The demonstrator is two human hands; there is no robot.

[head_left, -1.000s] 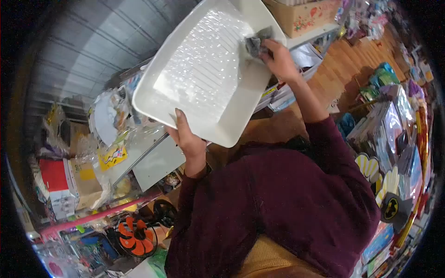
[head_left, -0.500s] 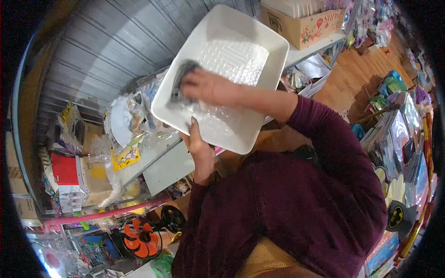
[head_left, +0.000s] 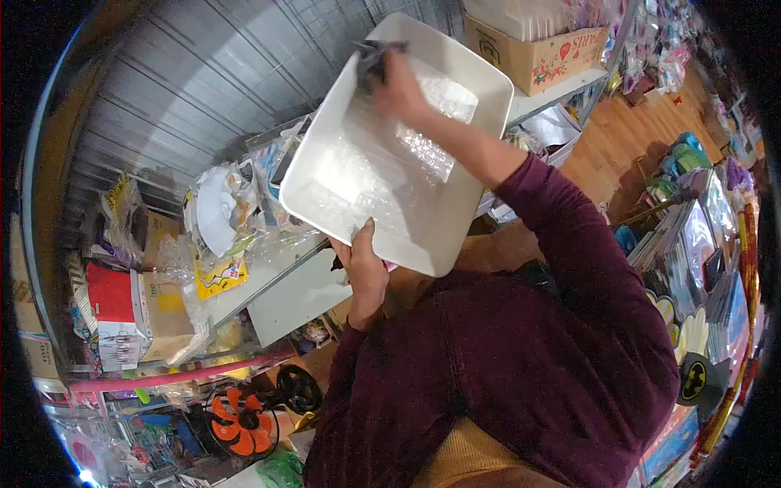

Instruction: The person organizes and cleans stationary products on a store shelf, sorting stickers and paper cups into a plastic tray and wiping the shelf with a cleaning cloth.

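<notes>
A white plastic tub [head_left: 423, 236] is held tilted in front of my body, its ribbed bottom shiny. My left hand [head_left: 363, 272] grips its near left rim, thumb on the inner side and fingers underneath. Inside the tub, at its upper left wall, my right hand [head_left: 397, 91] is closed on a dark grey cloth [head_left: 374, 63], which is blurred by motion and partly reaches over the rim.
Shelves with wrapped goods and a red box [head_left: 111, 294] stand at the left. A cardboard box [head_left: 545, 61] sits on a shelf at the upper right. An orange fan [head_left: 242, 420] is at the lower left. Packaged items [head_left: 691, 244] line the right side.
My right hand and the cloth have moved from the tub's lower left part up to its upper left wall. The tub has shifted slightly right, with my left hand still on its rim.
</notes>
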